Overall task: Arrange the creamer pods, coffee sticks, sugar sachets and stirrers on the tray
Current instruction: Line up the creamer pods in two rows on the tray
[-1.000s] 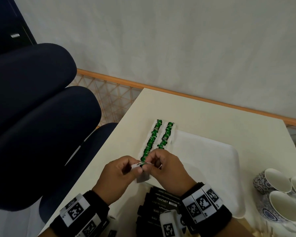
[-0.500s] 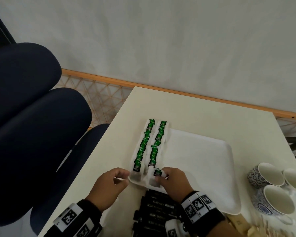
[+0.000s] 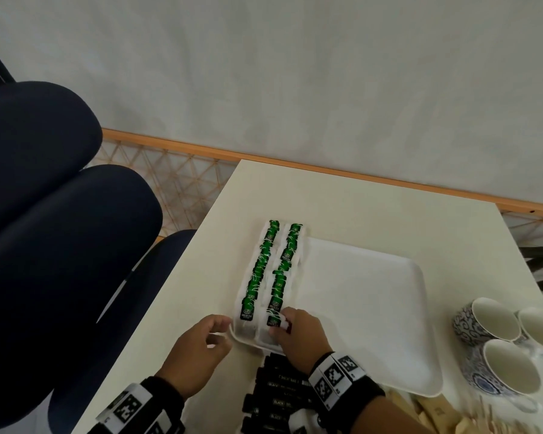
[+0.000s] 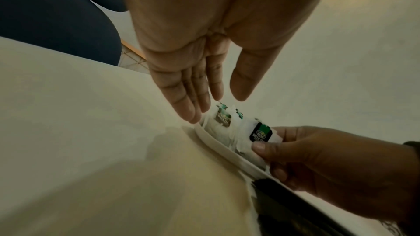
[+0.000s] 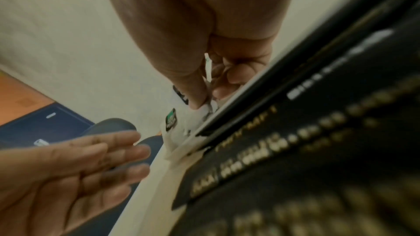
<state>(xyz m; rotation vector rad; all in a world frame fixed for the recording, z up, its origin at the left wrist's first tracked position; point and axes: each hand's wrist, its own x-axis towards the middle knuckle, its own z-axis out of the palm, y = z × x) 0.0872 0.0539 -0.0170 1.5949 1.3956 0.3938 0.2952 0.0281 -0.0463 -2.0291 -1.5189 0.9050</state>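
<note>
Office break corner or meeting room.
A pale table stands against a plain wall with a wooden rail; dark blue padded chairs sit beside it, and patterned cups wait near a tray.

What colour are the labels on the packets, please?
Green and black labels on white packets; clearest in the head view.

Head view looks steeply down from above — both wrist views sit close, sharing the tray corner.

Matt white tray, perhaps foam; glossy glazed cups; smooth tabletop.
</note>
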